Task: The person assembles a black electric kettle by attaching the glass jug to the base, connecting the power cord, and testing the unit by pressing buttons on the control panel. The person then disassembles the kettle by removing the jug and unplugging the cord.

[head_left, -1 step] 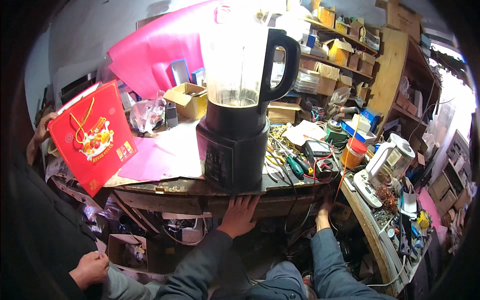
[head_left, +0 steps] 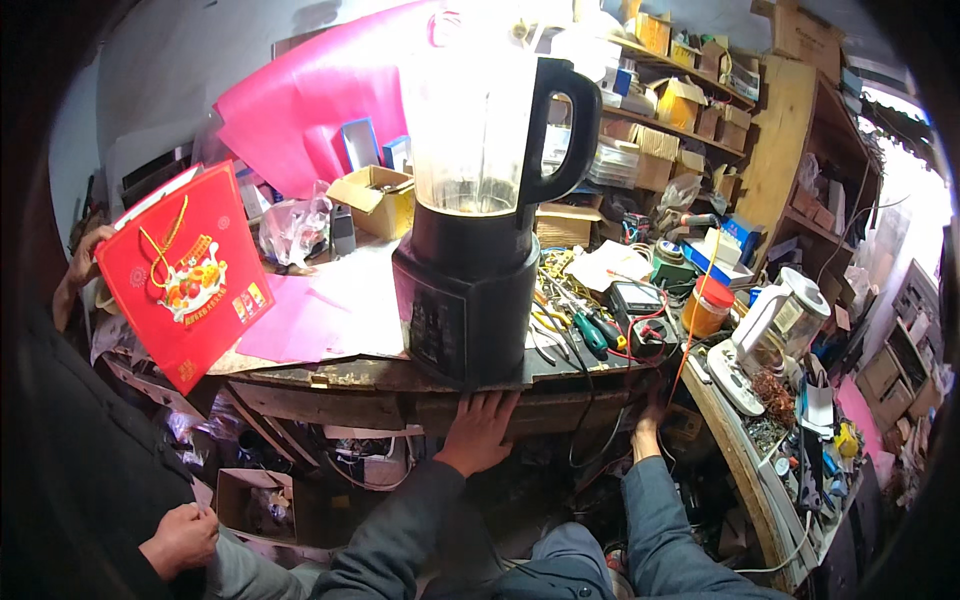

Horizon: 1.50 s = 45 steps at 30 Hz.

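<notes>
A large black blender [head_left: 470, 300] with a clear jar and a black handle stands upright at the front edge of the workbench [head_left: 330, 372]. Right below its base, my left hand [head_left: 480, 432] lies with outstretched fingers against the bench's front edge, holding nothing. Farther right, my right hand [head_left: 650, 425] reaches up to the underside of the bench near hanging cables; its fingers are in shadow and I cannot make out what they touch. Pliers [head_left: 548, 328] and green-handled screwdrivers [head_left: 588, 332] lie to the right of the blender.
At the left, another person's hand [head_left: 88, 258] holds a red gift bag [head_left: 185, 280]; their other hand [head_left: 185, 538] is lower down. A meter [head_left: 636, 297], a red-lidded jar [head_left: 707, 306] and a white-handled jug [head_left: 785, 315] stand right. Beneath the bench sits an open cardboard box [head_left: 255, 505].
</notes>
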{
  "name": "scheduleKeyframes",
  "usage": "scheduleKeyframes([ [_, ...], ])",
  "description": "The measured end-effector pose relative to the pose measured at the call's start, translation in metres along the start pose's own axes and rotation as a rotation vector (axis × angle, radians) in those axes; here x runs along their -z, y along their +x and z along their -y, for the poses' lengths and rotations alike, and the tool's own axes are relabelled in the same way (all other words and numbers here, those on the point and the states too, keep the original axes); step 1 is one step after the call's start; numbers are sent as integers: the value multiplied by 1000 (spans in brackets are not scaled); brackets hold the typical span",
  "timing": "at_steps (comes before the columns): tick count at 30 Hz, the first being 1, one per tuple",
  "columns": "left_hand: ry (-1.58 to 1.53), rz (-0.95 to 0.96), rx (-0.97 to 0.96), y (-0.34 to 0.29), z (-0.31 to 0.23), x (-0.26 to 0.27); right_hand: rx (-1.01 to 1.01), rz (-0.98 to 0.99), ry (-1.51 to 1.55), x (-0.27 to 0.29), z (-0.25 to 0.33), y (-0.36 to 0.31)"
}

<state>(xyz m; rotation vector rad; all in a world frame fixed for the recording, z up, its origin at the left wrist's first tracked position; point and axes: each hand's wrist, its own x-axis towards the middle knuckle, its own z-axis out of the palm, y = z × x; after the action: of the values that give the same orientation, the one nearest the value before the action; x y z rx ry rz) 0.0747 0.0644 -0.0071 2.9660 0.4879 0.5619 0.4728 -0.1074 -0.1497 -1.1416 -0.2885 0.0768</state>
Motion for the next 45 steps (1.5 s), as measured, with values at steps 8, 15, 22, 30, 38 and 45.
scheduleKeyframes([
  [8,-36,17,21,1,0,-14,-179,48,74,29,3,13],
  [15,-61,-120,10,-7,1,-14,-199,74,102,12,15,5],
  [22,-98,-54,19,2,-4,-19,-151,76,126,32,14,21],
  [30,-49,23,45,0,-5,2,-133,7,131,1,24,-4],
  [38,-19,2,10,-1,0,-6,-146,22,131,12,8,-3],
  [45,-27,-76,14,-1,-1,-14,-187,4,128,15,15,-5],
])
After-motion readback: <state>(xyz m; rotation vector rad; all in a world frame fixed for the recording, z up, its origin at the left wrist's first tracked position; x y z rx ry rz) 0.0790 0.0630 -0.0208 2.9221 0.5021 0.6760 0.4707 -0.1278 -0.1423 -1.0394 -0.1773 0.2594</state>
